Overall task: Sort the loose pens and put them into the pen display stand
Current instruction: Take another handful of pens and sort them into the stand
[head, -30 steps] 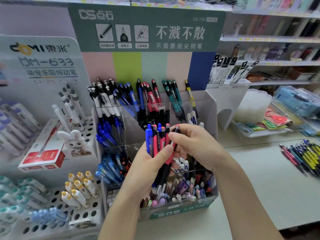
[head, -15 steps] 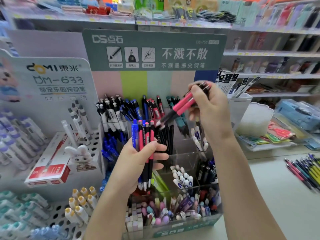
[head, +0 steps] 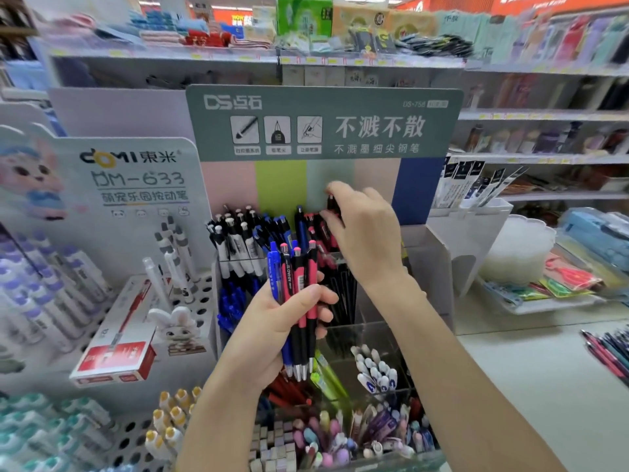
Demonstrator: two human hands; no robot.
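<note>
As right hand (head: 366,233) covers pens (head: 332,203), tips unseen

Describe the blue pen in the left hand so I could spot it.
Find the green sign; below it the left hand grips a bunch of pens. The blue pen stands at the bunch's left edge, the only one not pink and black.

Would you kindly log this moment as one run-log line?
left hand: grips pen bundle | right hand: pinches pen at back row of stand | step: placing
</note>
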